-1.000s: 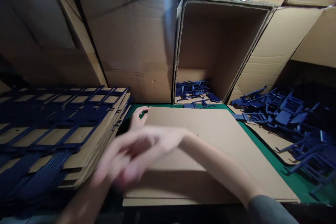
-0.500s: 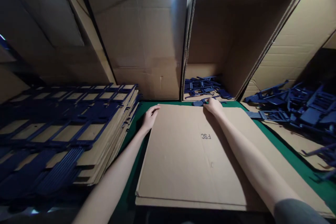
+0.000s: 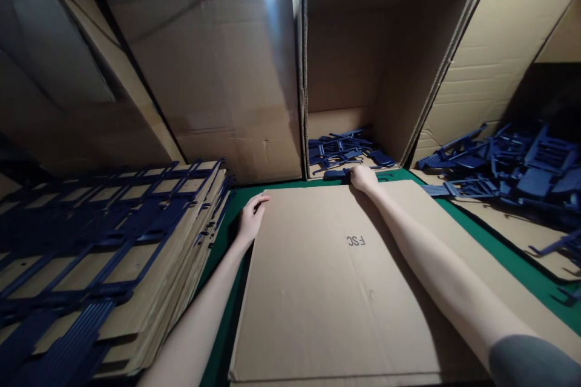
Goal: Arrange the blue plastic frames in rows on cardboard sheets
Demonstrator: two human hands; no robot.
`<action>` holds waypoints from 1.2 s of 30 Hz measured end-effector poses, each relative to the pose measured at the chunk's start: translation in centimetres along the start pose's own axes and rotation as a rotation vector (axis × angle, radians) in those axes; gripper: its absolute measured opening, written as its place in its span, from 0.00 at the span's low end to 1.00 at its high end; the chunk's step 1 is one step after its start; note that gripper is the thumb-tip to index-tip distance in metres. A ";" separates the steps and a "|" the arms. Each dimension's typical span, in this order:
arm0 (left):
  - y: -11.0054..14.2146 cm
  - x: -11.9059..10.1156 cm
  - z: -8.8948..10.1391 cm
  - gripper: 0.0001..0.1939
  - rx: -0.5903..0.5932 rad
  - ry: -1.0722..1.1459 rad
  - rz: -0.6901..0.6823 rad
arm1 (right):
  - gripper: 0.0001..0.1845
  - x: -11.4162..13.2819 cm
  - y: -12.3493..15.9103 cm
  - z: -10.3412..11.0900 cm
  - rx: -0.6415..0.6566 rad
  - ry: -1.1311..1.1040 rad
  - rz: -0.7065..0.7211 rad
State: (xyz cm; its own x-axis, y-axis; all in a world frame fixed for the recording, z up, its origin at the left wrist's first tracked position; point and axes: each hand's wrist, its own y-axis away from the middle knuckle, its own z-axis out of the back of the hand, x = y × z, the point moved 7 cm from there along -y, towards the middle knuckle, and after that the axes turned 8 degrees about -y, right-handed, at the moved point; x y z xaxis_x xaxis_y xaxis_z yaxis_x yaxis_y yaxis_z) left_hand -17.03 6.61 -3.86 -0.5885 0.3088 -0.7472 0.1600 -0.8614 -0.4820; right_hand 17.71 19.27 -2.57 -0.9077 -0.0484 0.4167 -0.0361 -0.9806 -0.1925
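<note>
A flat brown cardboard sheet (image 3: 308,290), printed "FSC" upside down, lies in front of me on top of another sheet. At its far left corner my left hand (image 3: 252,216) rests with loosely bent fingers, thumb and forefinger apart, the fingertips touching the edge. My right hand (image 3: 364,180) reaches over the sheet to its far edge, fingers closed on a dark blue plastic part (image 3: 334,175). That part lies low at the mouth of an open cardboard box (image 3: 345,66); my fingers hide some of it.
Left stands a stack of cardboard sheets (image 3: 158,314) layered with blue plastic frames (image 3: 149,227). More blue parts (image 3: 340,146) lie inside the box, and a tangled heap of blue parts (image 3: 521,163) sits at right. Green table surface (image 3: 481,227) shows around the sheets.
The head view has shifted slightly. My right hand's fingers have closed more tightly around the blue plastic part; my left hand stays at the sheet's corner.
</note>
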 end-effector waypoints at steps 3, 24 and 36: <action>0.0 -0.1 0.0 0.12 0.002 -0.010 0.005 | 0.20 0.6 0.2 2.4 -0.118 0.014 0.039; 2.2 -7.6 0.8 0.11 0.008 -0.126 -0.187 | 0.16 19.9 15.6 1.9 0.780 -0.272 1.018; 1.1 -1.4 -0.6 0.16 0.030 0.085 -0.011 | 0.12 19.7 18.5 -1.5 0.273 -0.426 1.064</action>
State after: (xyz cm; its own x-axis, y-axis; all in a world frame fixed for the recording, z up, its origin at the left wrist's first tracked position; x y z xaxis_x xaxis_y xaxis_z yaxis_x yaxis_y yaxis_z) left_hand -15.54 5.53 -3.61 -0.5203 0.3504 -0.7788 0.1295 -0.8690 -0.4775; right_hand -1.48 0.46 0.80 -0.2126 -0.8755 0.4339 0.7927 -0.4142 -0.4473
